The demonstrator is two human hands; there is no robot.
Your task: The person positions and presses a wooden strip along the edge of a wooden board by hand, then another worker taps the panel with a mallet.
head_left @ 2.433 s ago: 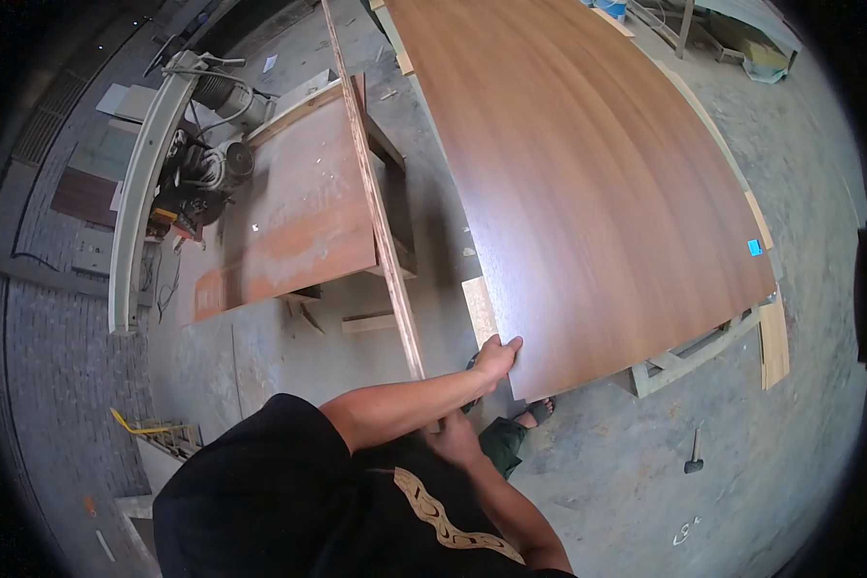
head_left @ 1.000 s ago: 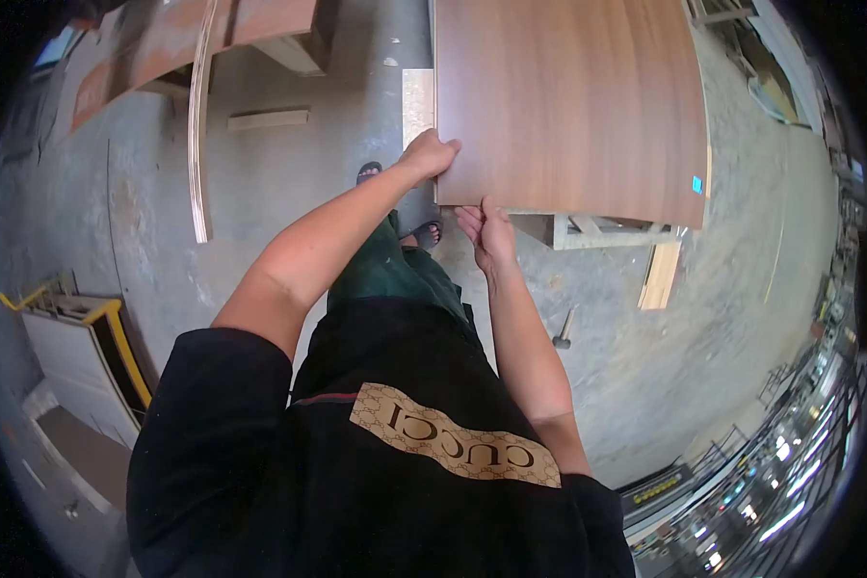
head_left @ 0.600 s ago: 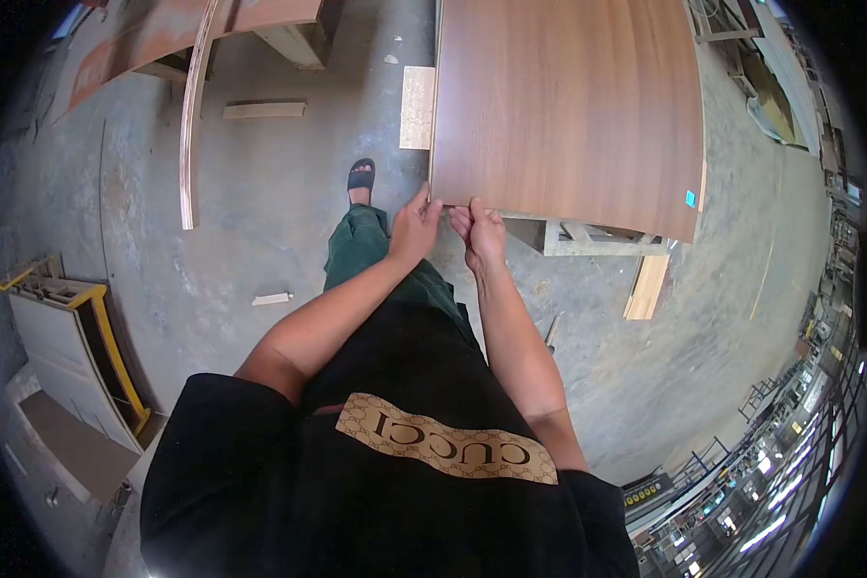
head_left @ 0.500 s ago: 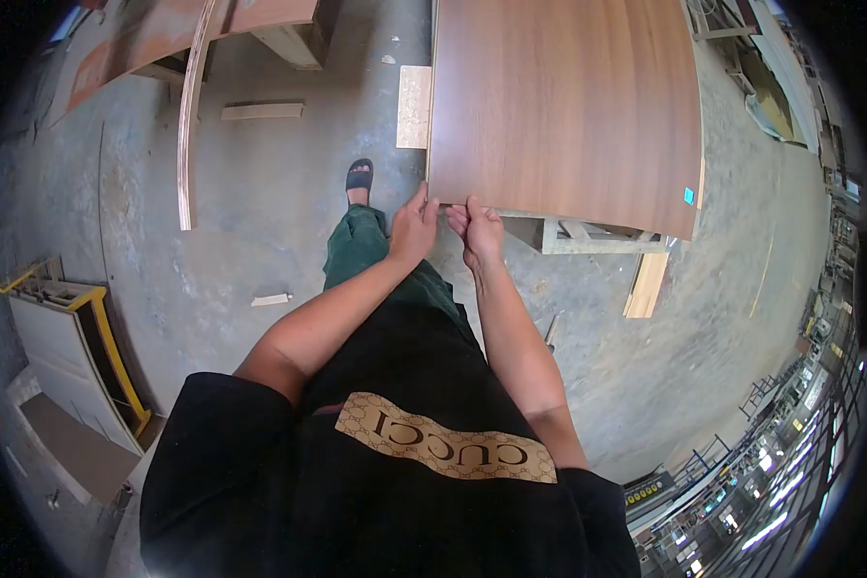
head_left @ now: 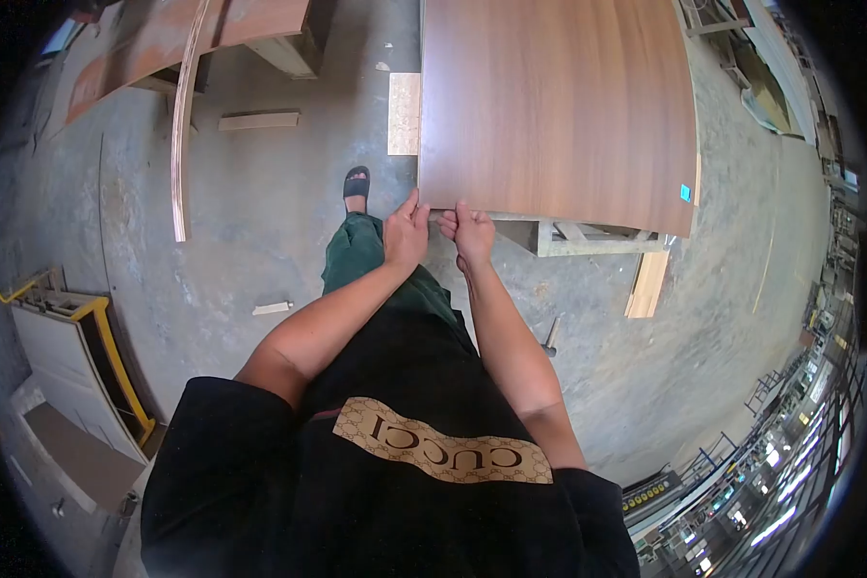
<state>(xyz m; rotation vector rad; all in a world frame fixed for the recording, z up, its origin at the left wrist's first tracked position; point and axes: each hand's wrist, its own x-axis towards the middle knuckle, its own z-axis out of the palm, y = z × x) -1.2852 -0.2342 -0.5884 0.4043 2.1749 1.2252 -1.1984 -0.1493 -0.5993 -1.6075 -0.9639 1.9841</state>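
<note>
A large brown wood-grain panel point(head_left: 559, 106) lies across a pale support frame point(head_left: 597, 247), with a small blue sticker point(head_left: 685, 193) near its right corner. At the panel's near left corner, my left hand point(head_left: 407, 234) has its fingers and thumb on the edge. Just to the right, my right hand point(head_left: 470, 231) pinches the near edge, thumb on top and fingers curled below. The two hands are close together but apart. A light board point(head_left: 405, 114) sticks out from under the panel's left side.
A long thin strip point(head_left: 182, 144) leans past a reddish table point(head_left: 250, 21) at upper left. Wood pieces point(head_left: 258, 120) point(head_left: 647, 284) and a hammer point(head_left: 551, 337) lie on the floor. A yellow-framed rack point(head_left: 116, 356) stands at left, with machinery at lower right.
My left hand has moved from the panel's left edge down to its near corner. My right hand has come up to the near edge. The view has tilted down toward my body.
</note>
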